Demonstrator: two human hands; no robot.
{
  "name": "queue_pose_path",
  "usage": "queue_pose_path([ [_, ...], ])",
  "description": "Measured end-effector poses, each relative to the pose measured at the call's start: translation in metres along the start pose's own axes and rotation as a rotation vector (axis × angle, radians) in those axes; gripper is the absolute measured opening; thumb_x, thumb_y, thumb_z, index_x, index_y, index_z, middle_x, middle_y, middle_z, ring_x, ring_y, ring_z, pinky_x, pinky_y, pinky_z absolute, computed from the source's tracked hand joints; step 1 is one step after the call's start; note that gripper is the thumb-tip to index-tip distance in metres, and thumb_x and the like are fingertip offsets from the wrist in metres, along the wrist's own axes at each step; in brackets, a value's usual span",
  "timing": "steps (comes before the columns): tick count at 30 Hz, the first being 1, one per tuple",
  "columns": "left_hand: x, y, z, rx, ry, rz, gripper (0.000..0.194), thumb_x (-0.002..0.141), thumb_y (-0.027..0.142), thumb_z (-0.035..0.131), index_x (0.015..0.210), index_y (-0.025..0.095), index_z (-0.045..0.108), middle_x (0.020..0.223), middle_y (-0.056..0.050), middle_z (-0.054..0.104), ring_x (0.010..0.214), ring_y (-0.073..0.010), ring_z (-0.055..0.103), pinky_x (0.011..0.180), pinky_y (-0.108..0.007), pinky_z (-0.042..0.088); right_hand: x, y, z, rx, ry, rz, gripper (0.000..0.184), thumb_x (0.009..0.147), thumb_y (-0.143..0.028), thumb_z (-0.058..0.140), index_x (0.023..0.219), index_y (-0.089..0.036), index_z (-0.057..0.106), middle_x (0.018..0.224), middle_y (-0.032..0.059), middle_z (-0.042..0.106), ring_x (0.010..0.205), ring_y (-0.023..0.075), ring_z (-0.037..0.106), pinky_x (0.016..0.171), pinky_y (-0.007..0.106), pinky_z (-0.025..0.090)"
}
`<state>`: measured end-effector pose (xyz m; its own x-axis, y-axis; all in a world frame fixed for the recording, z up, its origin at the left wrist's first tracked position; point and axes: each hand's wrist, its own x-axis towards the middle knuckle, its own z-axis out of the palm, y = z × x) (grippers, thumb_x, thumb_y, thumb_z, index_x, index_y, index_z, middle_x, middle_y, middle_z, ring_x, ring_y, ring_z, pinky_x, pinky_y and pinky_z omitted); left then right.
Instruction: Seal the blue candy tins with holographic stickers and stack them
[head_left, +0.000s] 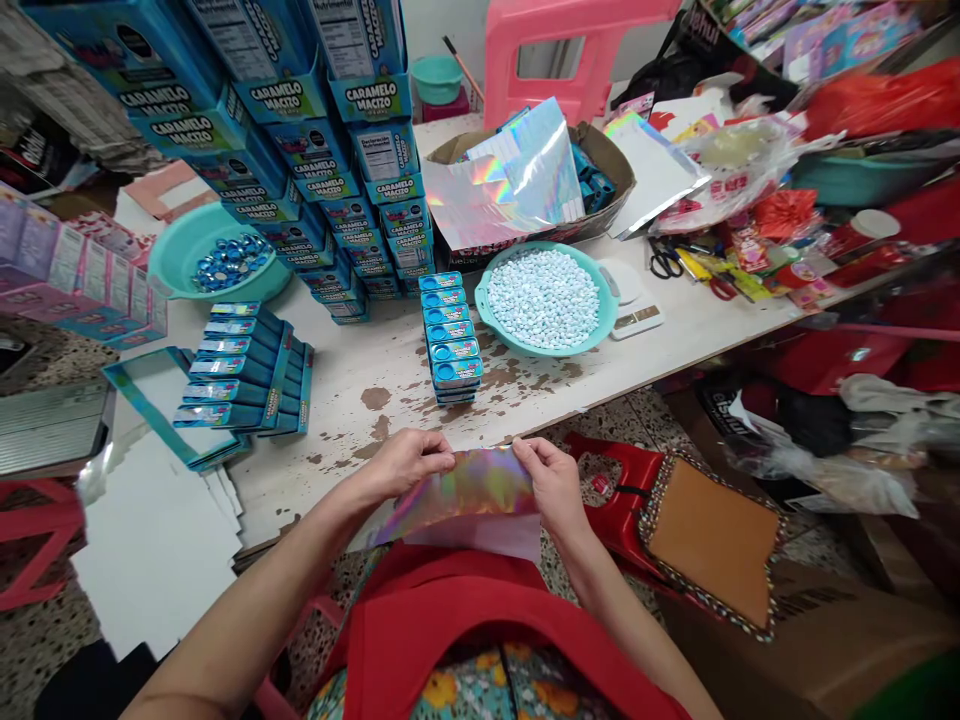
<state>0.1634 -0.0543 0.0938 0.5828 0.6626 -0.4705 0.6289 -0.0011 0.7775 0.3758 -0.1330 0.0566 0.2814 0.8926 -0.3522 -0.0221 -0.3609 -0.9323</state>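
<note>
Between my two hands stretches a shiny holographic sheet (472, 488), its lower part hanging over my red apron. My left hand (414, 462) pinches its upper left corner, and my right hand (551, 480) grips the upper right corner. Just beyond the sheet, small blue candy boxes (454, 345) stand in a short stacked row. To their right is a turquoise bowl (487, 318) full of small pale candies. Several blue boxes (240, 375) are stacked at the left, beside an open blue box frame (154, 400).
Tall stacks of blue candy cartons (360, 190) rise at the back left, near a bowl (169, 260) of blue wrapped pieces. A cardboard box (619, 180) holds more holographic sheets. A scale (637, 318) and scissors (664, 260) lie right; a red chair (622, 500) stands beside the table.
</note>
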Motion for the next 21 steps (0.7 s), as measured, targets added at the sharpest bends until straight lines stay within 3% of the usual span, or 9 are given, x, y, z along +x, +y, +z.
queue_pose_path([
  [7,-0.002,-0.005,-0.007,0.079,0.014,-0.024,0.027,0.079,0.039,0.050,0.074,0.016,0.064,0.067,0.000,0.059,0.063,-0.0122,0.049,0.055,-0.020,0.032,0.010,0.003,-0.015,-0.047,0.040,-0.030,0.036,0.075,-0.049,0.060,0.064,-0.015,0.059,0.057,-0.0027,0.050,0.055,0.0092,0.039,0.052,0.021,0.031],
  [13,-0.007,-0.038,-0.014,0.195,0.135,-0.146,0.025,0.078,0.037,0.049,0.074,0.016,0.064,0.064,0.000,0.060,0.061,-0.0131,0.050,0.055,-0.022,0.031,0.033,0.032,-0.031,-0.071,0.132,-0.032,0.037,0.072,-0.051,0.061,0.068,-0.014,0.062,0.058,-0.0015,0.056,0.054,0.0109,0.045,0.051,0.022,0.036],
  [17,-0.014,-0.074,-0.011,0.266,0.241,-0.159,0.027,0.081,0.036,0.045,0.080,0.018,0.065,0.069,-0.001,0.063,0.065,-0.0150,0.053,0.059,-0.023,0.033,0.046,0.055,-0.019,-0.083,0.011,-0.050,0.037,0.073,-0.049,0.059,0.076,-0.014,0.068,0.068,0.0022,0.066,0.063,0.0160,0.057,0.061,0.026,0.045],
  [21,-0.033,-0.119,-0.015,0.357,0.308,-0.205,0.030,0.085,0.036,0.040,0.087,0.020,0.065,0.074,-0.003,0.066,0.068,-0.0169,0.056,0.061,-0.024,0.034,0.052,0.075,0.013,-0.129,-0.184,-0.126,0.029,0.077,-0.041,0.056,0.086,-0.017,0.070,0.085,0.0056,0.071,0.081,0.0208,0.063,0.079,0.033,0.047],
])
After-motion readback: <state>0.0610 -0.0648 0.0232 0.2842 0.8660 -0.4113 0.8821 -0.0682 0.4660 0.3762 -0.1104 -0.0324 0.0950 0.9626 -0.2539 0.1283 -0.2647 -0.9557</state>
